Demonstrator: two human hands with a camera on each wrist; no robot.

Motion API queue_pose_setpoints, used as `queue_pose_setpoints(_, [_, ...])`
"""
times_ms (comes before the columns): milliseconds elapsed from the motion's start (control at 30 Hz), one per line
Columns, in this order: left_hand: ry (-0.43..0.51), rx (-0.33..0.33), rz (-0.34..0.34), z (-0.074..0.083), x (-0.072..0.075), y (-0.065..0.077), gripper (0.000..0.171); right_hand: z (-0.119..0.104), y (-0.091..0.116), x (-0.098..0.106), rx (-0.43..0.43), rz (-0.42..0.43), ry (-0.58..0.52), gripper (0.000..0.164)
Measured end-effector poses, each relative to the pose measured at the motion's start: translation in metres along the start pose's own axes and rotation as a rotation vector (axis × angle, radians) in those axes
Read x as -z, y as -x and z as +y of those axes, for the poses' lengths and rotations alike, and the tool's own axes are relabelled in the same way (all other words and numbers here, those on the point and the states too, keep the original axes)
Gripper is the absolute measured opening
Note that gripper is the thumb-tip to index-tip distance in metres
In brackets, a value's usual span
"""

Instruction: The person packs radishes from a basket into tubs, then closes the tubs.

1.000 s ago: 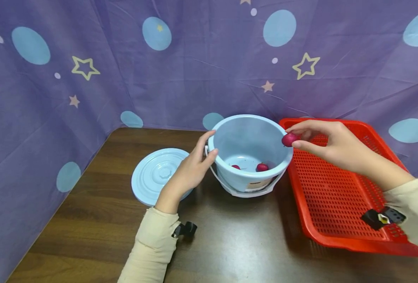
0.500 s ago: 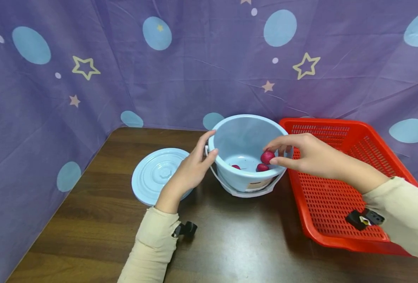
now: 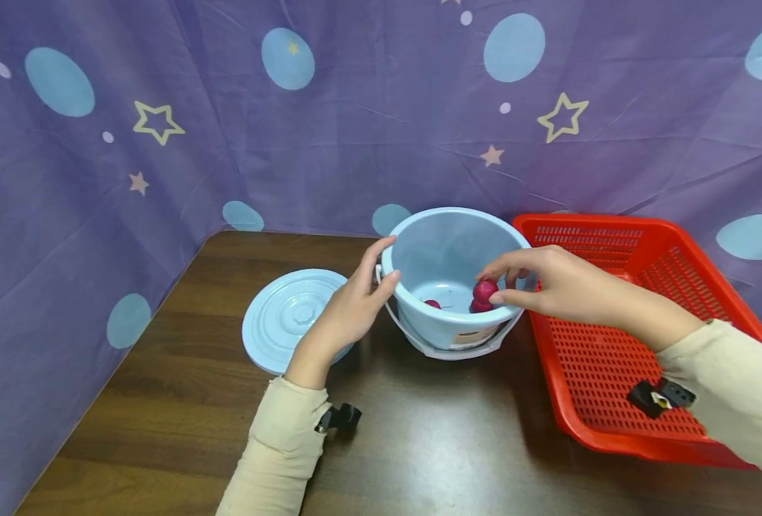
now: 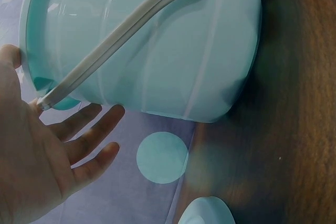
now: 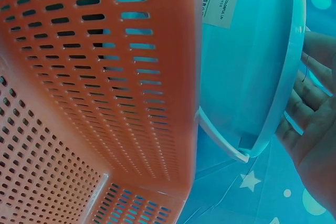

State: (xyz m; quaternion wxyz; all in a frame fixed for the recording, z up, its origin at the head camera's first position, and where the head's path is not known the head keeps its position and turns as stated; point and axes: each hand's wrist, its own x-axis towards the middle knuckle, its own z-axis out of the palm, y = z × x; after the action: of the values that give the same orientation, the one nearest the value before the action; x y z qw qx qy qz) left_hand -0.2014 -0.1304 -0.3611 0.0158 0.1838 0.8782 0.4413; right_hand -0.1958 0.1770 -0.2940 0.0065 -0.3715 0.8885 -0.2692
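A light blue bucket [image 3: 458, 322] stands upright on the table, its white handle hanging down in front. Inside it lie a radish [image 3: 432, 304] at the left and another radish [image 3: 480, 307] towards the right. My right hand [image 3: 551, 281] reaches over the near right rim and pinches a red radish [image 3: 486, 289] between thumb and fingers, just above the right-hand one; from here I cannot tell if the two touch. My left hand [image 3: 348, 304] rests against the bucket's left rim. In the left wrist view, the left hand's fingers [image 4: 97, 135] are spread and fairly straight beside the bucket wall.
A red perforated basket [image 3: 558, 408] stands close to the bucket's right side, beneath my right forearm. The blue bucket lid [image 3: 277, 315] lies flat on the wooden table [image 3: 161, 401] at the left. A purple patterned cloth [image 3: 355, 165] hangs behind the table.
My right hand has carried the radish left from above the basket's edge, over the rim and down into the bucket. The left hand has stayed at the rim.
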Motion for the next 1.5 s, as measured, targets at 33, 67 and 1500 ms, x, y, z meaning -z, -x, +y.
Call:
queue_pose_setpoints(33, [0.000,0.001,0.000,0.000,0.000,0.000,0.058,0.000,0.000,0.000,0.001,-0.001,0.000,0.027])
queue_pose_setpoints(67, [0.000,0.000,-0.001,0.000,0.000,0.001,0.058,0.000,0.000,0.000,0.001,-0.003,0.000,0.028])
queue_pose_setpoints(1500, [-0.249,-0.110,0.277,0.019,0.016,0.012,0.048,-0.070,-0.005,-0.029,-0.269,0.358,-0.239,0.017])
